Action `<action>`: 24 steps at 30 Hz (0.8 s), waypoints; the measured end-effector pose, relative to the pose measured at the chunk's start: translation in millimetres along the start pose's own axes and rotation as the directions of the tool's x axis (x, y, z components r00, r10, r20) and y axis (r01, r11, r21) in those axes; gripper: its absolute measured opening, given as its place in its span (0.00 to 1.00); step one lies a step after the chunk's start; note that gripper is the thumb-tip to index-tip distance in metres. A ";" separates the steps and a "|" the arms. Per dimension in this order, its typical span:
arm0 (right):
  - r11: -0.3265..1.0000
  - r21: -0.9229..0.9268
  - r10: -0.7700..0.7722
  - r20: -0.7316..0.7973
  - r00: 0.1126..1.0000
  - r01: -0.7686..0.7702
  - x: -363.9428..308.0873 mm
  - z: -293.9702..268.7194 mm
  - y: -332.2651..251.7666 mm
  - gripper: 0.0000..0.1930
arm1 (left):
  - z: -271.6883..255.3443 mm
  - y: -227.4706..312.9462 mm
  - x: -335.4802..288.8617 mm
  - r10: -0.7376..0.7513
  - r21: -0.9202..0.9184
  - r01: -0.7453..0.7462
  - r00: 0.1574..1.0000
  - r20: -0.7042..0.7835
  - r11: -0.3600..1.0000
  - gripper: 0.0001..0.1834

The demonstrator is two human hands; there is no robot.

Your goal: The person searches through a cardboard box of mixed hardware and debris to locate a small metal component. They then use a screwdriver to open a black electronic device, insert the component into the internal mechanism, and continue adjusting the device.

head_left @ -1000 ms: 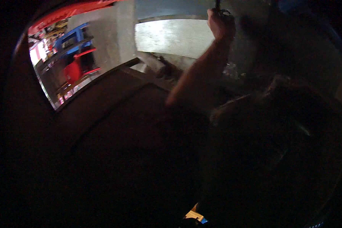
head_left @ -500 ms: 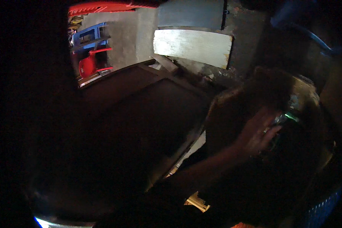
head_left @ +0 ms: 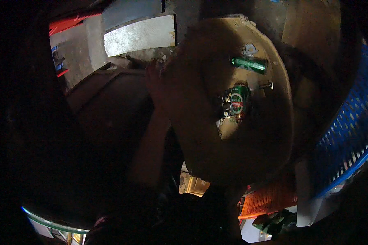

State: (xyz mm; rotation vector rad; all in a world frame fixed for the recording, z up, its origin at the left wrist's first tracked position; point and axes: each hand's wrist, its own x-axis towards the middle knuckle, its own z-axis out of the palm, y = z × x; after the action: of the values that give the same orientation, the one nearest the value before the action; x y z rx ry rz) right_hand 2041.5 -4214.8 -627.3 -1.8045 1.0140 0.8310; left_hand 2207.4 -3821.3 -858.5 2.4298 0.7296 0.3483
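At the left edge of a brown container (head_left: pixel 292 118), the left hand (head_left: pixel 153 79) is raised in deep shadow, and it seems to be touching this edge; I cannot tell if its fingers grip the edge or only rest against it. The right hand I cannot find, so I cannot say whether its fingers are wide or narrow. The container is at the middle and right of the scene, and within it lie a far green can (head_left: pixel 249 64) and a near green can (head_left: pixel 239 102), with small loose bits (head_left: pixel 226 108) just to the left of the near one and a thin metal piece (head_left: pixel 265 86) to its right. In my judgement, the main danger comes from a weak hold: if only the left side is supported, the container could tip, and the round cans could roll toward the low side. The small bits could spill with them. Poor light could also make the fingers miss the edge, or meet the metal piece, which may be sharp. At the right, a blue basket (head_left: pixel 349 126) is near, so a wide swing that way could knock it.
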 end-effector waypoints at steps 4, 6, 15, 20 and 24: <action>0.990 0.071 0.118 0.035 0.992 -0.120 -1.4 -4.2 3.7 0.31 | 2.6 -20.8 6.5 -0.283 -0.074 0.338 0.873 0.397 0.938 0.24; 0.995 0.022 0.092 0.046 0.995 -0.093 3.0 -9.0 12.9 0.33 | 11.8 -27.9 20.9 -0.216 0.075 0.204 0.874 0.435 0.976 0.21; 0.989 -0.114 -0.111 -0.099 0.989 0.100 13.5 -70.5 -29.0 0.35 | -14.9 81.4 66.9 -0.355 0.561 0.010 0.785 0.509 0.827 0.17; 0.986 -0.114 -0.123 -0.041 0.992 0.118 11.9 -105.7 -99.1 0.30 | -66.9 144.2 81.8 -0.419 0.570 0.131 0.810 0.411 0.811 0.16; 0.824 -0.566 0.010 0.076 0.997 0.034 21.4 -117.0 -157.0 0.24 | -96.6 128.3 71.3 -0.436 0.442 0.279 0.846 0.307 0.852 0.16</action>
State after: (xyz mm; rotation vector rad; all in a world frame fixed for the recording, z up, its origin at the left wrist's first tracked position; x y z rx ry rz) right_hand 2205.2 -4284.1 -542.5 -2.2487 0.7436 1.2848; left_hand 2281.7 -3825.3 -699.3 2.5122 1.1262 -0.4783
